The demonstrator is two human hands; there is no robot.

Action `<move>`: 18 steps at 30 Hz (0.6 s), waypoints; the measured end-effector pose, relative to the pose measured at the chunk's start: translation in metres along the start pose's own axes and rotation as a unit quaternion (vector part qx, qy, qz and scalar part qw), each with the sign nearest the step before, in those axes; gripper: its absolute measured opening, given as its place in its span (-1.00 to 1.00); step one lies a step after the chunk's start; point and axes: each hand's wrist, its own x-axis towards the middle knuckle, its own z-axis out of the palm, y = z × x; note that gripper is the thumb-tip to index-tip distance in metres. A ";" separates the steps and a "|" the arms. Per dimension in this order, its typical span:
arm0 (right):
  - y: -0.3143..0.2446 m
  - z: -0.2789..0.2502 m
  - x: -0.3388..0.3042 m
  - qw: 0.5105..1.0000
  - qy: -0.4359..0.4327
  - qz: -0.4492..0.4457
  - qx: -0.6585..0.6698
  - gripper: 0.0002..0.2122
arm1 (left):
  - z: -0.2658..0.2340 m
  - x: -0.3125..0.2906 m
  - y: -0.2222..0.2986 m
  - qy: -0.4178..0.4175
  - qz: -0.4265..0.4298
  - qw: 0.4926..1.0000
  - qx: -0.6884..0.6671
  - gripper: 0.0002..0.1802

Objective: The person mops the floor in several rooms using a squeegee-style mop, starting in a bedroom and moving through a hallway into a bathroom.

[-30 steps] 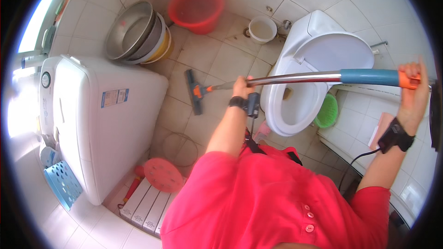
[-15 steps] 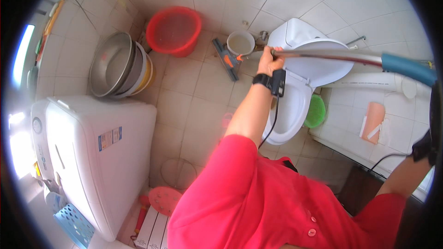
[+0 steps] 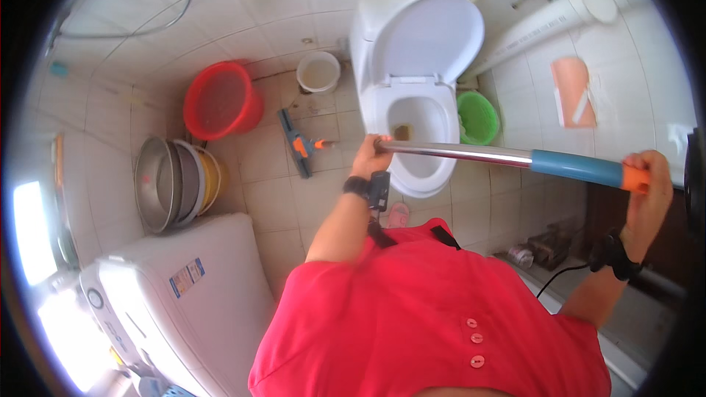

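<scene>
A long-handled floor squeegee crosses in front of me, with a metal pole [image 3: 471,151] and a blue grip [image 3: 573,167] that ends in orange. Around the pole, left of the toilet bowl, my left hand [image 3: 370,156] is closed. My right hand [image 3: 651,191] grasps the orange end of the handle at the right. Beyond my left hand, the dark squeegee head [image 3: 296,144] with its orange joint lies against the tiled floor. Under the pole stands the white toilet [image 3: 430,180], its lid raised and brown matter visible in the bowl.
A red tub [image 3: 254,106] and a small white bucket [image 3: 318,72] stand along the wall. Metal basins [image 3: 156,184] lean at the left above a white washing machine [image 3: 220,265]. Right of the toilet are a green basin [image 3: 478,117] and a white pipe [image 3: 540,29].
My view has turned toward the right. My right hand, hidden earlier, now shows on the handle's end. The squeegee head has moved nearer and away from the white bucket.
</scene>
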 end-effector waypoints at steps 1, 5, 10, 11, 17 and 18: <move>0.005 -0.003 -0.010 0.969 -0.051 -0.147 -0.194 -0.78 | -0.005 0.003 -0.012 0.042 -0.001 0.999 -0.021 -0.88; 0.051 0.000 -0.030 0.992 -0.004 0.087 -0.094 -0.74 | -0.076 -0.002 -0.035 -0.038 0.179 0.795 0.579 -0.87; 0.061 -0.027 -0.062 0.905 -0.153 0.129 -0.374 -0.70 | -0.008 -0.078 -0.094 -0.005 0.157 0.543 0.825 -0.79; 0.067 -0.030 -0.069 0.908 -0.160 0.123 -0.367 -0.70 | -0.012 -0.076 -0.098 -0.034 0.135 0.523 0.841 -0.76; 0.114 0.016 -0.115 0.774 -0.321 -0.116 -0.532 -0.83 | -0.164 -0.028 -0.088 -0.281 0.242 0.634 0.679 -0.62; 0.144 0.029 -0.132 0.764 -0.356 -0.075 -0.533 -0.85 | -0.173 -0.027 -0.090 -0.298 0.232 0.670 0.639 -0.60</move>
